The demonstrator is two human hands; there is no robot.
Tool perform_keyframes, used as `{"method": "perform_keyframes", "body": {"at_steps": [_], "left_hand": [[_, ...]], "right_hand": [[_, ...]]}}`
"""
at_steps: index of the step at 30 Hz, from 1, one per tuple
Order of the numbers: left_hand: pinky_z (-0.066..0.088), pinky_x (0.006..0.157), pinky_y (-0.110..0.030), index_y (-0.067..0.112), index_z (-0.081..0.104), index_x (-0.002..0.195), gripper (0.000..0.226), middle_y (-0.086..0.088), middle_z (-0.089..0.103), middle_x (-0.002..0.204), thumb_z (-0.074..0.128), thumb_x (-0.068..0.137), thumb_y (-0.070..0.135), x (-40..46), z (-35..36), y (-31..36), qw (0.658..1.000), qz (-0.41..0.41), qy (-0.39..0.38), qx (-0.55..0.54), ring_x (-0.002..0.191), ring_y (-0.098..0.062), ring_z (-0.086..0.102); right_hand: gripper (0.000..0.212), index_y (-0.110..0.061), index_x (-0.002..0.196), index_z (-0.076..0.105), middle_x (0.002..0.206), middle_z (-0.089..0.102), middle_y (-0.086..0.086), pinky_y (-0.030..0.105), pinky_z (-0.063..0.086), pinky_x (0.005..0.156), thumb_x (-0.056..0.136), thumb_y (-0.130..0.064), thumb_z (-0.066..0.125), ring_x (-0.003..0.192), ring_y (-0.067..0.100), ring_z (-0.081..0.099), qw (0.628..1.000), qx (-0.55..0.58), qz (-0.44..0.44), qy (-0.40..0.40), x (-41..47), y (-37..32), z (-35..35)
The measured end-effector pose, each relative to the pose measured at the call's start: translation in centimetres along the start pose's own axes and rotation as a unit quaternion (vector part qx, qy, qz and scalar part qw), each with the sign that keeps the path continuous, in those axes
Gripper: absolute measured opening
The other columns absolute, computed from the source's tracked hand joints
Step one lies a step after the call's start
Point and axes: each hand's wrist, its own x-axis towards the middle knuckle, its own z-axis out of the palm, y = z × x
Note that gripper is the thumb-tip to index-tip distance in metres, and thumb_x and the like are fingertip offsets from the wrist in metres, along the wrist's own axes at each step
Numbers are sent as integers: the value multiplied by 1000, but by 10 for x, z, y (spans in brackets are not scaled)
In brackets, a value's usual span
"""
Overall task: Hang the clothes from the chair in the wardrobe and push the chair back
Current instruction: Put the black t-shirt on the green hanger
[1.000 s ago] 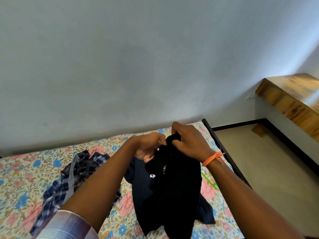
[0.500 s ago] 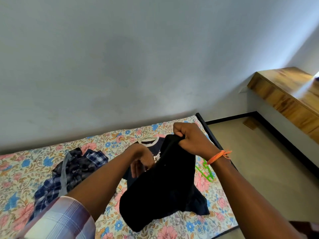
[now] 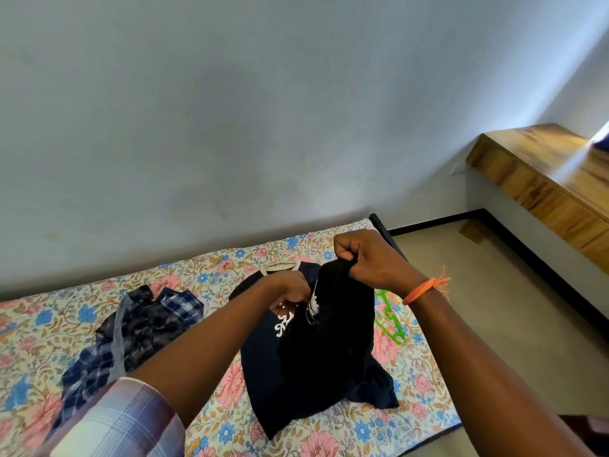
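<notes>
Right hand (image 3: 369, 258) has lifted, fingers fisted on the black garment (image 3: 326, 328); left hand (image 3: 290, 291) now pinches lower, below right's knuckles (garment straightening, w/ green hanger (image 3: 389, 319) beside), nearly hanger-ready.

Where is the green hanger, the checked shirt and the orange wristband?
green hanger (image 3: 390, 321), head view, on its bar lying on the bedsheet.
checked shirt (image 3: 179, 305), head view, on its blue-and-white upper part.
orange wristband (image 3: 421, 290), head view, on the band across the right wrist.
</notes>
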Motion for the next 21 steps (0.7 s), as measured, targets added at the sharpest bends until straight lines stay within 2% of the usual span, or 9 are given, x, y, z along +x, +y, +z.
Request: {"method": "perform_keyframes", "body": {"at_steps": [3,6,8,10,12,14,16,18,21], "left_hand": [[50,72,-35,7,59,96,13,-8,61,86,47,102,8,4,-8,-1,986,-20,-4,-164,73,-19,57],[53,88,-42,1,56,117,19,-15,65,111,43,103,3,-1,-34,3,947,10,-39,-320,95,-26,64],[48,94,-42,0,58,109,18,-14,66,106,42,102,0,-10,-47,11,933,43,-53,-353,94,-25,64],[50,92,-38,-1,62,101,16,-14,69,97,46,101,4,-22,-51,21,931,58,-78,-352,92,-24,65],[58,79,-36,-2,65,95,20,-14,73,86,56,99,15,-30,-50,29,938,40,-91,-332,84,-25,69],[58,63,-33,-1,65,88,25,-14,71,76,63,96,23,-28,-45,32,957,57,-15,-284,71,-25,68],[46,60,-29,2,62,77,30,-13,61,68,65,95,27,-19,-40,33,972,153,131,-124,64,-24,59],[35,62,-30,4,60,70,36,-12,54,67,60,97,27,-13,-31,35,942,223,239,76,66,-25,53],[34,64,-35,0,60,74,38,-13,59,73,51,100,26,8,-12,38,914,231,296,154,73,-28,56]], "right_hand": [[42,-20,62,30,57,31,-9,31,25,57,66,14,54,55,6,28,1000,1,18,-21,-5,2,-4],[48,-22,62,31,60,37,-9,28,30,57,66,2,72,56,6,31,987,-96,54,-115,-14,9,-9],[50,-25,66,36,69,45,-10,32,40,69,66,-18,86,67,10,43,956,-207,104,-183,-19,15,-5],[43,-27,79,46,84,55,-8,38,39,87,67,-26,87,88,17,52,911,-323,155,-205,-23,16,4],[49,-26,98,53,98,60,-5,42,32,94,65,-30,88,101,19,52,874,-399,180,-208,-28,20,12],[56,-26,106,54,102,61,-6,44,28,94,63,-38,88,103,18,50,882,-377,189,-210,-33,27,15],[54,-25,106,57,105,61,-8,44,30,97,64,-40,88,104,15,53,921,-249,202,-220,-39,37,12],[46,-22,107,63,110,65,-7,40,40,98,70,-36,86,106,11,59,943,-85,204,-249,-45,49,10],[32,-15,104,68,102,73,-2,22,51,85,79,-27,82,96,9,67,935,38,235,-262,-52,85,9]]}}
